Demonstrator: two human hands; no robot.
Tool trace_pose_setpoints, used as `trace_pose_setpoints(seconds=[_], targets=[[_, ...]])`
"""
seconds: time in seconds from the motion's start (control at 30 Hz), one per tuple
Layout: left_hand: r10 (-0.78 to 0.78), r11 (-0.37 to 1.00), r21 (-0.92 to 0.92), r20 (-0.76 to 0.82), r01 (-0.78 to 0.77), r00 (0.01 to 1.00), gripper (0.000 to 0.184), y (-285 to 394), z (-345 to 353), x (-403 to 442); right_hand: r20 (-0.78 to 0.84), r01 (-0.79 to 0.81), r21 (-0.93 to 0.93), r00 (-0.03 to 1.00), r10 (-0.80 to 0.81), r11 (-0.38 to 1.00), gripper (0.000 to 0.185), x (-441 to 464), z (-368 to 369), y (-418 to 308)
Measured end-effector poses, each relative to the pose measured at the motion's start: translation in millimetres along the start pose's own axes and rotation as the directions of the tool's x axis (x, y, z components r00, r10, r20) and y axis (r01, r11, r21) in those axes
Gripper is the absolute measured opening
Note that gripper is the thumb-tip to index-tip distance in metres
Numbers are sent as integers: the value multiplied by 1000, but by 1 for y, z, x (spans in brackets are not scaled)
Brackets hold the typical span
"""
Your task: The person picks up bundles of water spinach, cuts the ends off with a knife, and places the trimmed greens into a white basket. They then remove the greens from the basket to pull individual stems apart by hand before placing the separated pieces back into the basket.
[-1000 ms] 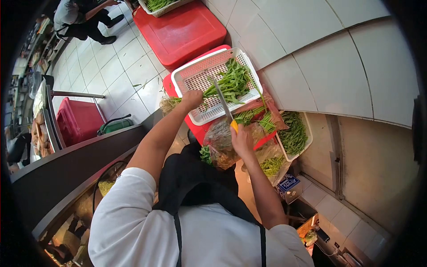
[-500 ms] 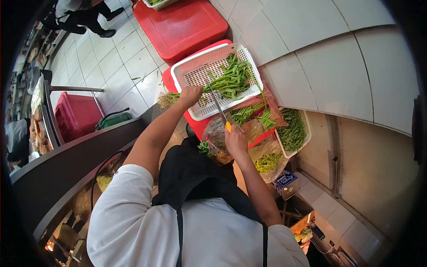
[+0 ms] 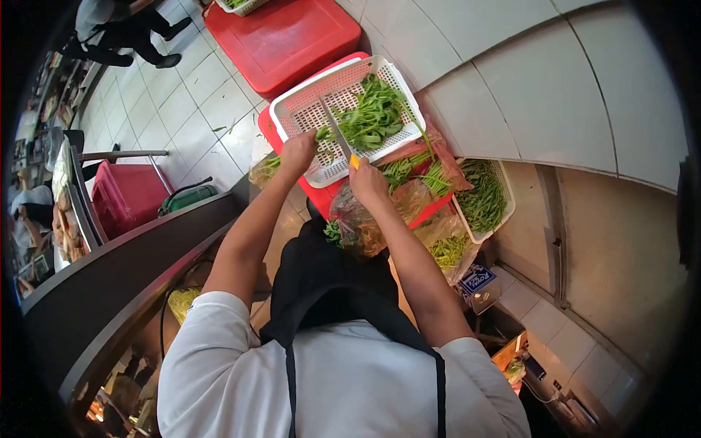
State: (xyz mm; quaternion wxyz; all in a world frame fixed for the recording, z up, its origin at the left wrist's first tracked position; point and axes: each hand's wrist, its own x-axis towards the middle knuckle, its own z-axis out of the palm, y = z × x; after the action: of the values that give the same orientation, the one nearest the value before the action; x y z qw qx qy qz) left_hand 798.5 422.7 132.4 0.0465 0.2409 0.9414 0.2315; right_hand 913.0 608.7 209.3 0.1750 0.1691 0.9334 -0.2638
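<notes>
My left hand (image 3: 299,152) is closed round the stems of a bunch of leafy greens (image 3: 372,120); stem ends stick out at its left. The leaves lie in a white perforated plastic basket (image 3: 290,109). My right hand (image 3: 369,184) grips the yellow handle of a knife (image 3: 335,128), its blade pointing up and left over the basket. The blade crosses the greens just right of my left hand; whether it touches them I cannot tell. Under the basket is a red lid or bin (image 3: 269,131).
Beyond the basket stands a red lidded bin (image 3: 285,44). Plastic bags of greens (image 3: 358,226) lie nearer me, with another white basket of greens (image 3: 482,201) at the right. A blue box (image 3: 478,281) sits lower right. Another person (image 3: 120,36) is at the upper left.
The knife has moved left, closer to my left hand, and its blade points more upward. My left hand has shifted slightly left. The whole view has shifted a little.
</notes>
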Motion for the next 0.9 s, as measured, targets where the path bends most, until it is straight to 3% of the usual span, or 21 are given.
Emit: trace_pose_setpoints(seconds=[0.07,0.23,0.33,0.43,0.53,0.6,0.67,0.73,0.87,0.9], targets=[[-126,992,-10,23,126,992,16,5,-15,-1,6,-9,31,1000,9,999,38,-9,-3,0],[-69,998,0,-2,69,998,22,2,-7,-4,-113,35,75,993,-26,997,38,-43,5,-1],[-56,998,-17,50,57,997,24,11,-13,2,23,-45,5,999,45,999,38,-33,30,8],[-69,993,-97,-13,68,998,30,32,-41,13,16,-83,31,996,83,996,39,-19,42,8],[-283,954,-104,7,282,959,36,17,-42,21,-143,-10,120,989,27,993,40,-36,23,6],[-357,902,-244,39,356,933,37,4,-43,21,-189,-8,177,981,42,984,39,-56,15,20],[-271,886,-410,-78,217,960,32,-8,-28,16,-221,-47,281,969,112,959,40,-88,7,40],[-370,615,-612,335,498,867,26,20,-42,11,-244,-130,437,935,256,890,41,-132,2,66],[-129,451,-761,462,467,878,25,123,-36,-5,-151,-272,718,837,526,640,40,-243,-14,124],[-101,473,-763,450,441,887,28,155,-29,-10,-197,-254,775,773,603,578,36,-268,-1,144]])
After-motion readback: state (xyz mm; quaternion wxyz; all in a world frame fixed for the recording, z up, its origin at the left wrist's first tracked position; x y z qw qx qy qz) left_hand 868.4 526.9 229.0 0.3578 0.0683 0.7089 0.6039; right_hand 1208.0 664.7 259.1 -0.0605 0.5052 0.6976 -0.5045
